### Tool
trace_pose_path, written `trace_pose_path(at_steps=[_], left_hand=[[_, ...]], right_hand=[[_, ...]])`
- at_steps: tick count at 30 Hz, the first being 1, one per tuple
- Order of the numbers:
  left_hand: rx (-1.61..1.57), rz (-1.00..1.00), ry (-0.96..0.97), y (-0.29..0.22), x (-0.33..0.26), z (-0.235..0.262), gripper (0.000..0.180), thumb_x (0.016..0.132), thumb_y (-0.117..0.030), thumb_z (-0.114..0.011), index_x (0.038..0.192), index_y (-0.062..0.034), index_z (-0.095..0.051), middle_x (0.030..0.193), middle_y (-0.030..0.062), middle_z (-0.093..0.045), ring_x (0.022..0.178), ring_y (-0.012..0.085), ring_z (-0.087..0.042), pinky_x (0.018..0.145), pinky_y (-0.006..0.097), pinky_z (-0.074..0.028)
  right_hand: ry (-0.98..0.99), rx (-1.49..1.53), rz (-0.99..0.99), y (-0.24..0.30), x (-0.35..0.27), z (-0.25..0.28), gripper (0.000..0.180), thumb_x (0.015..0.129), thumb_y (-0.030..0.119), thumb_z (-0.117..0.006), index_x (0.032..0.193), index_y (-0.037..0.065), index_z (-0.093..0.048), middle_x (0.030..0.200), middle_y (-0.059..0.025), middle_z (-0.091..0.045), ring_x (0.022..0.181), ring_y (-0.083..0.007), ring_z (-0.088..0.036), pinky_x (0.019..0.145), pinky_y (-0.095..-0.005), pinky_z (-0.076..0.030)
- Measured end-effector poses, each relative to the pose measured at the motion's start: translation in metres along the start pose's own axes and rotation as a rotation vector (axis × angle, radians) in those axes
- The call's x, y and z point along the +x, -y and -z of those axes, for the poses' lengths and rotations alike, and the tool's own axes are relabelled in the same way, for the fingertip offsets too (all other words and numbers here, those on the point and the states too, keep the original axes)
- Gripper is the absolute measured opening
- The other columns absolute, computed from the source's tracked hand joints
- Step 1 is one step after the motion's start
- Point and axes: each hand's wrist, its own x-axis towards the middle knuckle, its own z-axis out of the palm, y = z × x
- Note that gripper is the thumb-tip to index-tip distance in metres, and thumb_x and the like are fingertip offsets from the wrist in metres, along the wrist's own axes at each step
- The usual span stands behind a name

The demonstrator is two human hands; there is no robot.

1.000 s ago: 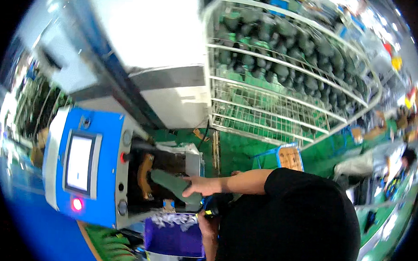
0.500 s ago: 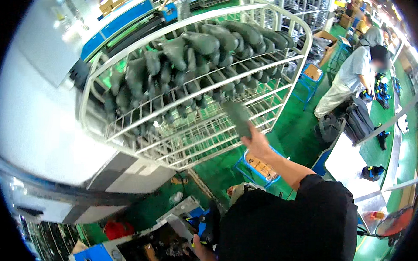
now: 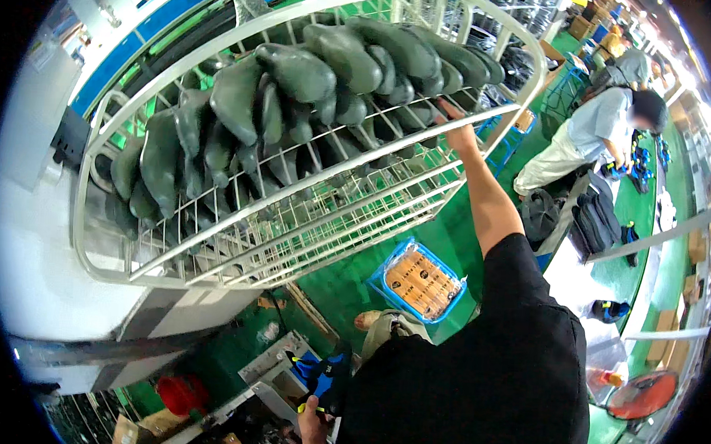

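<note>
A tall white wire rack (image 3: pixel 490 45) fills the upper view, and several dark green moulded shoe pieces (image 3: pixel 299 69) lie in rows on its shelves. My right hand (image 3: pixel 457 133) is raised to the right end of a shelf. Its fingers are closed on one dark green piece (image 3: pixel 449 109) among the others. My left hand (image 3: pixel 312 426) is low by my body, curled around a small tool with a yellow tip (image 3: pixel 308 408). A blue object (image 3: pixel 325 373) sits just above it.
A blue crate of tan flat pieces (image 3: pixel 420 282) sits on the green floor under the rack. A grey machine (image 3: pixel 44 272) stands at the left. Another person (image 3: pixel 605 130) bends over bags at the upper right. A red fan (image 3: pixel 641 393) stands at the lower right.
My view swung from the blue machine up to the rack. My right hand carried a dark green piece from the machine opening to the rack's right end.
</note>
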Motion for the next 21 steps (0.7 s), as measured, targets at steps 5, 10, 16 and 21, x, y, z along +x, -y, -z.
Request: trace_pose_path(at_steps=[5, 10, 16, 21], left_hand=[[-0.160, -0.098, -0.108, 0.033, -0.067, 0.008, 0.025, 0.089, -0.030, -0.079, 0.088, -0.0109, -0.063, 0.073, -0.0010, -0.059, 0.061, 0.0138, -0.055, 0.056, 0.032, -0.044], [-0.651, -0.268, -0.238, 0.219, -0.112, 0.082, 0.024, 0.094, -0.035, -0.074, 0.101, -0.0139, -0.065, 0.089, 0.0015, -0.067, 0.077, 0.0196, -0.065, 0.066, 0.037, -0.052], [-1.376, -0.723, -0.752, 0.345, -0.255, 0.051, 0.065, 0.081, -0.038, -0.084, 0.129, 0.0005, -0.061, 0.125, 0.0093, -0.069, 0.114, 0.0286, -0.067, 0.104, 0.043, -0.052], [-0.553, -0.239, -1.132, 0.449, -0.285, 0.058, 0.063, 0.094, -0.036, -0.072, 0.132, 0.0117, -0.058, 0.141, 0.0233, -0.060, 0.129, 0.0337, -0.059, 0.109, 0.041, -0.045]], right_hand=[[-0.042, 0.131, -0.072, 0.031, 0.005, -0.081, 0.039, 0.098, 0.018, -0.069, 0.131, -0.002, -0.063, 0.124, -0.0130, -0.069, 0.116, -0.0275, -0.064, 0.103, -0.0383, -0.050], [-0.154, 0.041, -0.332, 0.046, -0.071, -0.119, 0.042, 0.099, 0.018, -0.059, 0.138, 0.003, -0.060, 0.125, -0.0189, -0.068, 0.109, -0.0314, -0.065, 0.096, -0.0463, -0.049], [0.585, 0.017, -0.126, 0.305, -0.268, -0.143, 0.037, 0.101, 0.015, -0.058, 0.133, -0.001, -0.064, 0.130, -0.0173, -0.068, 0.096, -0.0264, -0.071, 0.083, -0.0386, -0.056], [1.414, 0.701, 0.215, 0.452, -0.415, -0.168, 0.029, 0.105, 0.012, -0.057, 0.130, -0.003, -0.065, 0.120, -0.0118, -0.071, 0.100, -0.0192, -0.070, 0.090, -0.0330, -0.056]])
